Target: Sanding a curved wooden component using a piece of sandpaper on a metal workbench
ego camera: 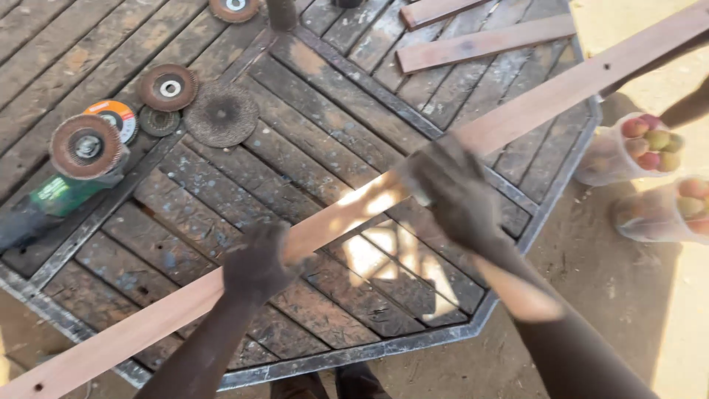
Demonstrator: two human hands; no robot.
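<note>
Here your left hand [255, 267] and right hand [452, 191] both clamp the long wooden plank [546, 100] above the tabletop [310, 140]. Two clear bags of fruit [641, 148] sit right; the orange-labelled disc [114, 117] lies far left.

Our two bare hands and forearms, dusty from the work

We are wearing no gloves and no sleeves: our left hand [257, 264] is showing at about 7 o'clock and our right hand [450, 193] near 3 o'clock, both blurred, both carrying a coat of pale dust, with dark shoe tips peeking in at 6 o'clock.

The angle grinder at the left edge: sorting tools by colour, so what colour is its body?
Green, with a rusty-brown disc; the angle grinder shows in the head view.
</note>
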